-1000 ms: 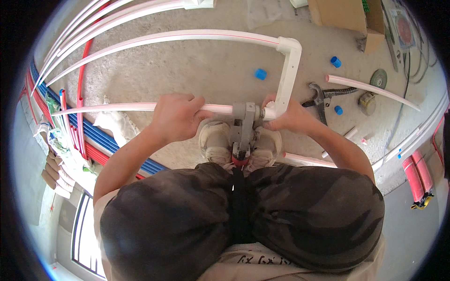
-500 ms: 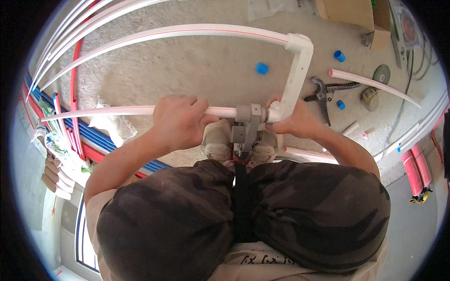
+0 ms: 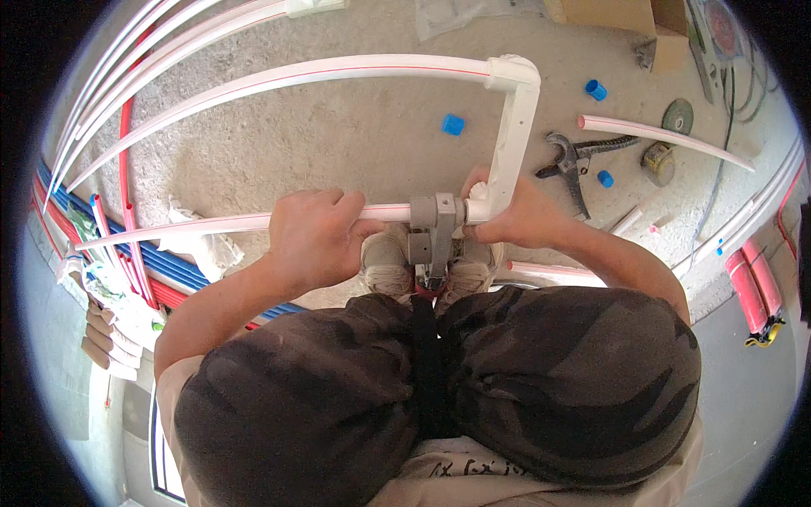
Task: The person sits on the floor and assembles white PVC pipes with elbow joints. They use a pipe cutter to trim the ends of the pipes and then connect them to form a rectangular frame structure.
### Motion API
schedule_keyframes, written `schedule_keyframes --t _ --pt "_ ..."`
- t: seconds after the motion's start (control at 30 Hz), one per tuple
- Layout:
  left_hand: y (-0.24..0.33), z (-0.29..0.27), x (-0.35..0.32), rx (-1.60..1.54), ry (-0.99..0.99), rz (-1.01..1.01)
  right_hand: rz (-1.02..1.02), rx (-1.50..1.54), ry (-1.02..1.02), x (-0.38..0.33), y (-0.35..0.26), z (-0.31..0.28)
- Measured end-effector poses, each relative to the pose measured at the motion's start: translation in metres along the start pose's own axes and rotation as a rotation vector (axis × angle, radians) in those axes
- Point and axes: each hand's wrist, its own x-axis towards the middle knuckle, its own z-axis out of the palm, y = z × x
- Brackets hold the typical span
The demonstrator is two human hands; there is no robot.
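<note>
Fingers of the left hand are wrapped round a white pipe left of centre, knuckles up, the thumb lying along it toward the right; and over on the other side the right hand grasps a white elbow, its fingers partly hidden behind. Between the two hands, mid-frame, sits a grey metal tool, pipe on its left, elbow on its right. Look at the line of that pipe: its long axis runs nearly level, tilting gently up from the left side toward the tool, with a thin red stripe along it. From the elbow a short white length climbs up and slightly right to an upper elbow, and from there a second pipe bows away to the left, dipping toward the frame's left side. Writing now: dark characters run across the pale shirt at bottom centre, partly covered by folds. Containers: an open cardboard box stands at upper right, what it holds too hard to make out, and a crumpled white bag lies at left, its contents hidden.
</note>
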Motion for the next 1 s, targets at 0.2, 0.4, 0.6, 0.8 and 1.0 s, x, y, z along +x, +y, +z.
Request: schedule_keyframes --t 0.2,0.4,0.6,0.8,1.0 --pt "0.001 0.000 0.005 0.008 -0.050 -0.021 -0.051 0.038 -0.002 0.003 0.004 0.001" --pt "0.003 0.003 0.002 0.042 0.018 0.024 0.023 0.100 -0.038 0.005 0.006 0.001" --pt "0.003 0.003 0.002 0.026 0.019 0.028 -0.019 0.087 -0.032 0.007 0.008 0.003" --pt "0.004 0.001 0.004 0.030 -0.025 0.014 -0.120 0.034 -0.018 0.009 0.009 0.002" --pt "0.004 -0.001 0.002 0.026 -0.009 0.022 -0.005 0.097 -0.083 0.008 -0.005 0.000"
